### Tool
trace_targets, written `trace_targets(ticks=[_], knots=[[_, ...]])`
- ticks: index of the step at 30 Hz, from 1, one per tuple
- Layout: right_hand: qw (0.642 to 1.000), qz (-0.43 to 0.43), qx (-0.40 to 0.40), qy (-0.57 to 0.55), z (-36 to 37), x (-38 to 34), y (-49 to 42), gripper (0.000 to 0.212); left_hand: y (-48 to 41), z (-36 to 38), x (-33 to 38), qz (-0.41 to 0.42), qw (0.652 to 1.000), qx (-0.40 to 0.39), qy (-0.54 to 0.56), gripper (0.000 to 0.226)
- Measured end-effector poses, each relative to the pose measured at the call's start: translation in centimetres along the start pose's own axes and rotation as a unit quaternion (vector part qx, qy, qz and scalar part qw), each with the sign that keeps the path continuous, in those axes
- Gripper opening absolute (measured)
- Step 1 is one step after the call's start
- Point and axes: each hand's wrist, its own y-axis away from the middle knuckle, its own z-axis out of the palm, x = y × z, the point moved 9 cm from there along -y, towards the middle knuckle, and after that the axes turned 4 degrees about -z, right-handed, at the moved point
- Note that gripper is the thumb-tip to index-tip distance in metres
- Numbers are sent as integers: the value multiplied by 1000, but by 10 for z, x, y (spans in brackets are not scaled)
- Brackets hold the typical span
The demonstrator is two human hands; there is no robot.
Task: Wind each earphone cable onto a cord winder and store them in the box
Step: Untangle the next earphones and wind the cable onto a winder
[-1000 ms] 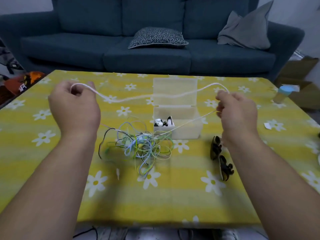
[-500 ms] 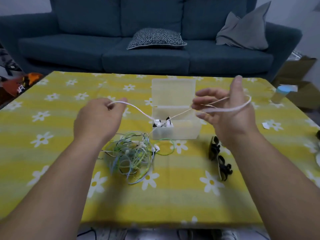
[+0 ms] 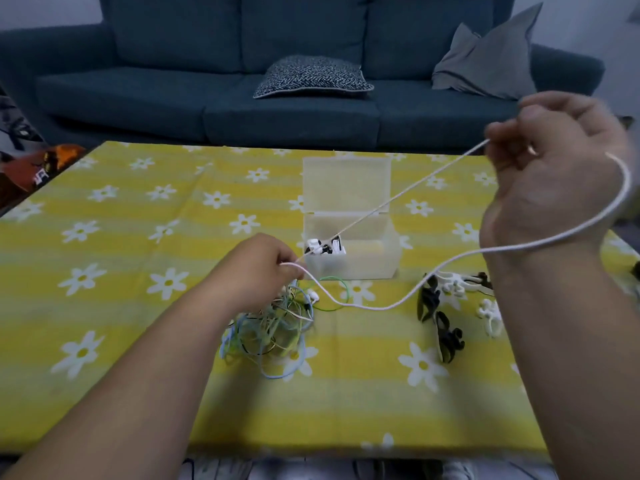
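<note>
Translucent plastic box (image 3: 351, 263), lid up, holds wound earphones (image 3: 323, 247) toward the table's (image 3: 138, 306) far edge; left hand (image 3: 258, 271) and right hand (image 3: 554, 181) each pinch a thin white cable (image 3: 375, 308).

Tabletop (image 3: 138, 341) under yellow striped cloth printed with white daisies; behind it, dark blue sofa (image 3: 173, 98) bearing black-and-white patterned cushion (image 3: 311, 76) at centre seat and grey cushion (image 3: 491, 67) propped at right; orange-and-black item (image 3: 41, 164) at left edge.
</note>
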Motion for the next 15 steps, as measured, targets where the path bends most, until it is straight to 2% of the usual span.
trace_targets(ticks=[2,3,4,6,9,10,11,12,13,14,15], knots=[[990,-15,-27,138,-5,6,-4,15,4,-13,9,28,998,46,41,23],[972,8,-74,225,-1,16,-2,14,7,-21,15,47,993,73,76,25],[939,50,-142,311,5,30,5,12,11,-29,20,64,986,92,119,27],[831,155,-301,443,8,62,28,5,16,-38,28,91,971,110,194,29],[629,234,-471,572,0,93,67,40,20,-42,37,110,962,103,226,28],[586,239,-499,592,-2,97,74,50,22,-42,41,120,964,97,218,26],[562,240,-511,605,-3,99,77,55,23,-41,45,130,967,91,200,24],[560,236,-507,611,-2,98,77,55,24,-39,48,137,972,84,174,21],[583,222,-488,610,1,96,72,51,25,-35,50,137,977,78,142,19],[628,191,-454,602,8,90,65,46,24,-31,49,132,982,74,114,18],[689,156,-400,584,13,80,57,46,23,-27,48,126,985,74,89,17]])
